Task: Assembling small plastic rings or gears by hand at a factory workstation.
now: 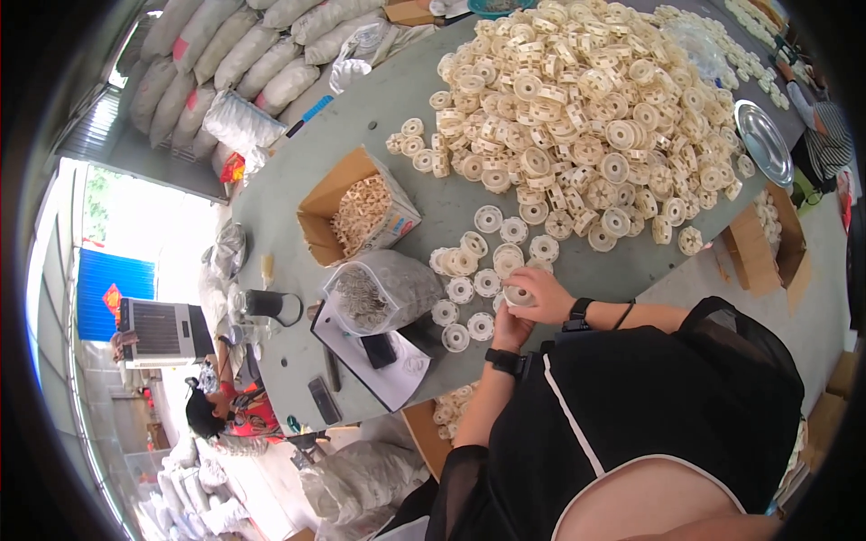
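Note:
At the near edge of the table, my right hand (545, 296) is closed on a cream plastic wheel-shaped part (517, 295). My left hand (511, 331) supports the same part from below, its fingers partly hidden. Several similar wheel parts (456, 338) lie flat beside my hands, some in short rows. Beyond them rises a large heap of the same cream parts (577, 117). Left of my hands stands a clear plastic bag (410, 284) of small metal pieces. Farther off is an open cardboard box (320, 194) filled with small beige pieces.
A white sheet (397, 383) with a dark object lies below the bag, near a phone (324, 400). A metal bowl (763, 142) stands at the right; cardboard boxes (758, 257) sit below. Stacked sacks (244, 68) line the far left. People (248, 410) work at the left and right.

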Demonstrator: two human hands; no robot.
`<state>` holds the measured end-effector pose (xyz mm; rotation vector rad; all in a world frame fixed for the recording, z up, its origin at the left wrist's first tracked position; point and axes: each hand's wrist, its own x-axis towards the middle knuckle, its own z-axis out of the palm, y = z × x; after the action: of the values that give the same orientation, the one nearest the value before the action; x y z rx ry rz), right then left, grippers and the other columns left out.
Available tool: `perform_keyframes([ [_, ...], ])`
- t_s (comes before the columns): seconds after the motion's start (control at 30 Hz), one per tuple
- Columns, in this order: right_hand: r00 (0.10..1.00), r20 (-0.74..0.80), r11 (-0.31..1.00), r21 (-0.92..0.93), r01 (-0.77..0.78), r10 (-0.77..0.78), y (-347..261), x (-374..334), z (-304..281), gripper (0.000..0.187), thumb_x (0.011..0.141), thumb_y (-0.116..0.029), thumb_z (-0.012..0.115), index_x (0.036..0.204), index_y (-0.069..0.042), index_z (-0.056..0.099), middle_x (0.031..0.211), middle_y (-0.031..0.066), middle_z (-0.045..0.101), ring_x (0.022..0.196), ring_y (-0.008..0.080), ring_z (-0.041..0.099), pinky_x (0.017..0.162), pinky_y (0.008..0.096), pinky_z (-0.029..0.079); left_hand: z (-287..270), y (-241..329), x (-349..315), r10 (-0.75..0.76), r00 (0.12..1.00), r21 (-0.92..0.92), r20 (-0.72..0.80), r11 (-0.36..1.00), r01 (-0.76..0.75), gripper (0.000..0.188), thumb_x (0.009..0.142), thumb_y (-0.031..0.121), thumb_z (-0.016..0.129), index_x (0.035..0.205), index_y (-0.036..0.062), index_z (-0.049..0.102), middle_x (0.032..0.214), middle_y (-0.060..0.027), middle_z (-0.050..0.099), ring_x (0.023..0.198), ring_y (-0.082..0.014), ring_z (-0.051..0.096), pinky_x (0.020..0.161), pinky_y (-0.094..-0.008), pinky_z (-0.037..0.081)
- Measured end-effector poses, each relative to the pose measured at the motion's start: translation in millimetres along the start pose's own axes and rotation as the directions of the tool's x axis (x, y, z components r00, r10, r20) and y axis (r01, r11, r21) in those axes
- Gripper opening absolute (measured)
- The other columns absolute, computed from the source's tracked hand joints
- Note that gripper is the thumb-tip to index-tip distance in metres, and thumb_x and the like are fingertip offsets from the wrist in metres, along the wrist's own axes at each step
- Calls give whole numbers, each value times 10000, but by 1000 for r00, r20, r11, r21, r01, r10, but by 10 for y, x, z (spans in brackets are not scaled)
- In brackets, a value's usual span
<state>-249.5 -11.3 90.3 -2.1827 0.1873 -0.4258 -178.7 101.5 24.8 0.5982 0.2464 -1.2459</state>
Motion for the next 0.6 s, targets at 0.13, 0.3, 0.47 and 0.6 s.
perform_keyframes([
  [0.13,998,11,934,353,-61,61,29,11,-46,416,696,-230,584,1070,-74,490,1066,145,468,1009,246,443,839,336,355,-45,13,39,-42,999,-7,-6,999,42,294,837,223,347,1052,53,454,963,-74,539,824,-191,547,668,-310,468],
  [0.3,867,94,463,815,-349,490,515,-29,31,337,794,-188,505,1078,-10,475,990,66,526,917,134,495,783,259,391,120,359,-59,359,881,277,-308,920,-278,163,761,122,490,911,64,515,799,-27,544,620,-111,483,513,-217,388],
  [0.47,766,202,177,908,-380,610,592,-58,-11,364,823,-247,471,1076,15,470,984,62,536,887,116,508,766,236,399,873,1198,-618,932,259,611,-255,363,-704,154,802,113,445,942,51,461,857,-41,508,691,-106,489,594,-228,385],
  [0.6,762,257,178,882,-437,595,742,-149,127,382,821,-263,475,1079,19,465,996,70,533,890,118,507,769,244,401,775,1735,-826,995,31,737,-94,90,-670,265,792,96,437,1042,7,425,969,-80,480,866,-175,479,762,-281,375],
])
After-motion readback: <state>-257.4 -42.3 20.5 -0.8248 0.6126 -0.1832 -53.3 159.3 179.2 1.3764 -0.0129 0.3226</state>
